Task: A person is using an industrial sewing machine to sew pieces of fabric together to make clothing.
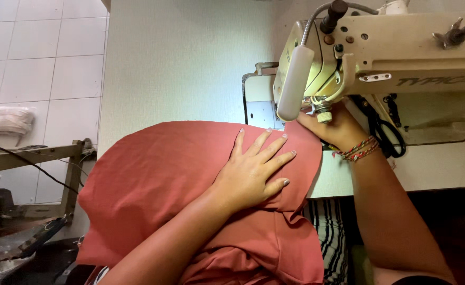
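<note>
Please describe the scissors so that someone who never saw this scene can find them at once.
Start at the cream sewing machine on the white table. Below its arm, just right of the right hand with the beaded bracelet, lie the scissors. Their black loop handles set them apart from the pale surfaces around them.

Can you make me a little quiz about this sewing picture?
1. True or false: the left hand lies flat on the red cloth.
2. Where is the right hand? A) under the sewing machine head, by the needle; B) on the floor; C) holding the black scissors.
3. What is worn on the right wrist?

Key: 1 true. 2 A. 3 Woven bracelets.
</note>
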